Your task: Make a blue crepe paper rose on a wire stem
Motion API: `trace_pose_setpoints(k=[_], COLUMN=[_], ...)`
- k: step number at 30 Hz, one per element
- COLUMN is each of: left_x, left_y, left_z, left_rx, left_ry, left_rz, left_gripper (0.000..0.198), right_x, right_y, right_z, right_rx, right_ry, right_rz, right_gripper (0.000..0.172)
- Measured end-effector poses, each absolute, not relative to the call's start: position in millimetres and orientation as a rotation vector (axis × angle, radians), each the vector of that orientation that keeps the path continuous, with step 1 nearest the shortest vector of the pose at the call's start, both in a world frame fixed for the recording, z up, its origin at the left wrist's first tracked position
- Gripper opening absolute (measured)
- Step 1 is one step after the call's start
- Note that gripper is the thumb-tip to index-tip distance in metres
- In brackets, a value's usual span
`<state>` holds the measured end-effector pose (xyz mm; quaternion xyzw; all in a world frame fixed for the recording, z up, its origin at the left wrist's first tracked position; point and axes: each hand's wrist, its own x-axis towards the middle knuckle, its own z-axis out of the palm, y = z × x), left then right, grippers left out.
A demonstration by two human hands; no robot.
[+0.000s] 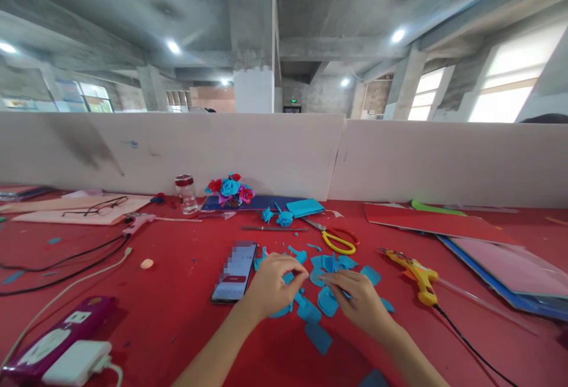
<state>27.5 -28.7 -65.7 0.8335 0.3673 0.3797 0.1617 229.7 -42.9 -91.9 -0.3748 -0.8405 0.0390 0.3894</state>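
My left hand (278, 283) is over the blue paper pieces, thumb and forefinger pinched together; what lies between them is too small to make out. Close to its right, my right hand (355, 298) has its fingers closed at the edge of a blue piece, and I cannot tell what they grip. Cut blue petals (318, 337) lie scattered under and around both hands. Left of them is a lit phone (236, 271). Behind are scissors (339, 242) with yellow and red handles, a thin rod (274, 229) and small blue paper flowers (284, 218).
A yellow glue gun (419, 277) with a black cord lies at right, near stacked coloured sheets (510, 265). At the back stand a jar (187, 194) and a paper bouquet (230, 189). A purple power strip (62, 331), cables and a pink glue gun (139, 222) are at left.
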Motion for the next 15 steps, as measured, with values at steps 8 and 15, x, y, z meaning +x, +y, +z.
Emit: trace_pose_setpoints(k=[8,15], left_x=[25.6,26.2], left_y=[-30.9,-32.1], left_z=[-61.5,-60.2], left_rx=[2.41,2.475], left_ry=[1.016,1.036], left_rz=[1.005,0.937], left_gripper=[0.013,0.013], right_x=[229.1,225.6], right_y=[-43.9,-46.0], right_z=[-92.4,-91.8], right_rx=[-0.914,-0.916], right_ry=[-2.128,-2.169], right_rz=[0.067,0.051], right_gripper=[0.025,0.026])
